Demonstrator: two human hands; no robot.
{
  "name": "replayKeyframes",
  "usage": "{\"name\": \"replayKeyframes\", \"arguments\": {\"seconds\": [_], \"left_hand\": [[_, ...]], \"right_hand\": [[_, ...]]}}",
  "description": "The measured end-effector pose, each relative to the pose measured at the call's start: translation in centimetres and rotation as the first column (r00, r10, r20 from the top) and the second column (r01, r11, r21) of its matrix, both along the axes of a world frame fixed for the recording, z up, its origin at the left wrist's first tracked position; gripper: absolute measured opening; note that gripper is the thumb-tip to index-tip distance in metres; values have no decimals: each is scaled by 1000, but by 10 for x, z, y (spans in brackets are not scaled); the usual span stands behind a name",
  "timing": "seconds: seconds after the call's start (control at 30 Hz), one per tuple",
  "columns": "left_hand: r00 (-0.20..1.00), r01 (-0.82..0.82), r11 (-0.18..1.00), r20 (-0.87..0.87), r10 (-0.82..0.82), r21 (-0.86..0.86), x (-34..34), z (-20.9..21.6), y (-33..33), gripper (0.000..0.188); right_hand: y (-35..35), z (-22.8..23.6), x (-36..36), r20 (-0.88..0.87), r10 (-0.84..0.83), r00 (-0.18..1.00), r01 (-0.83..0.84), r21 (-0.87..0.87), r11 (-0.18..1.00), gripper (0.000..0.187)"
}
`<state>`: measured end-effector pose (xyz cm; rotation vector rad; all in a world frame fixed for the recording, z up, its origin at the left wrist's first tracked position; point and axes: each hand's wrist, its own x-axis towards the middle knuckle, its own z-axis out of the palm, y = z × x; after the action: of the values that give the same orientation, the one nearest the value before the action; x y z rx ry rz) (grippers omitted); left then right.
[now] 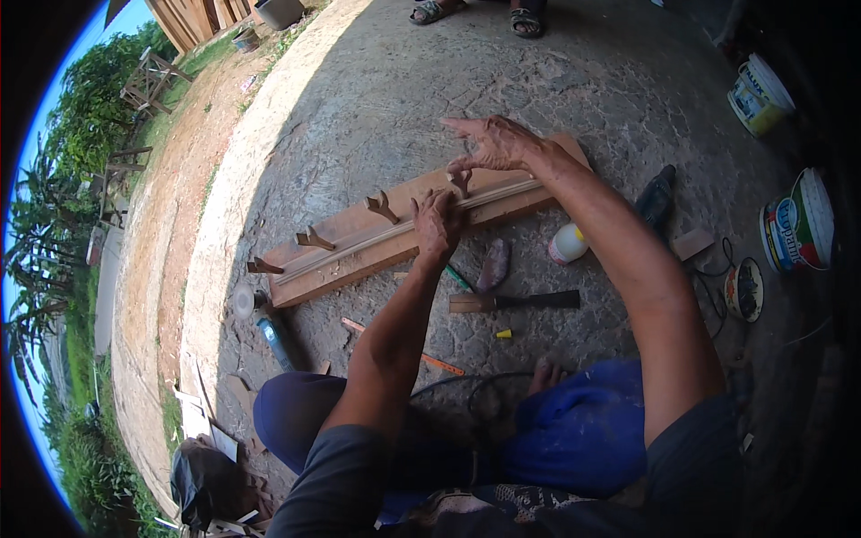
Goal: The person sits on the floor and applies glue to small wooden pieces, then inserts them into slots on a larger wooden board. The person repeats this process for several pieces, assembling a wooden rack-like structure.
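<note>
A long wooden board (345, 273) lies slantwise on the rough floor in front of me. Along it runs a grooved wooden rail (377, 237) with several notched wooden pegs (383, 206) standing out on its far side. My left hand (437, 226) is over the rail, its fingers bent down onto it close to one peg. Above the rail's right part is my right hand (496, 145), index finger stretched to the left and fingers apart. Its thumb is near or touching the rightmost peg (460, 182); I cannot tell which. Nothing shows in its grasp.
An angle grinder (276, 339) lies at the board's left end. Nearer me are a white bottle (568, 244), a stone (494, 264), a wooden-and-dark tool (516, 302), an orange strip (439, 365) and a yellow cap (504, 334). Buckets (795, 220) line the right; a person's sandalled feet (526, 22) stand beyond.
</note>
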<state>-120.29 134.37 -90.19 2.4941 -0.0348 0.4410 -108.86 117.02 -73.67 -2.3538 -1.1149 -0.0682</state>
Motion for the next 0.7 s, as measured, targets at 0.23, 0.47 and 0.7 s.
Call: {"name": "replayKeyframes", "arguments": {"seconds": [0.23, 0.47, 0.7], "left_hand": [[987, -160, 987, -11, 160, -5, -56, 37, -18, 29], [969, -222, 966, -137, 204, -130, -90, 30, -16, 35], [933, -289, 946, -266, 244, -149, -99, 38, -10, 46]], "right_hand": [[-27, -2, -4, 29, -121, 992, 125, -166, 978, 39], [-44, -14, 5, 188, -33, 982, 108, -408, 906, 24], [-44, 9, -17, 196, -32, 980, 116, -432, 894, 24]]}}
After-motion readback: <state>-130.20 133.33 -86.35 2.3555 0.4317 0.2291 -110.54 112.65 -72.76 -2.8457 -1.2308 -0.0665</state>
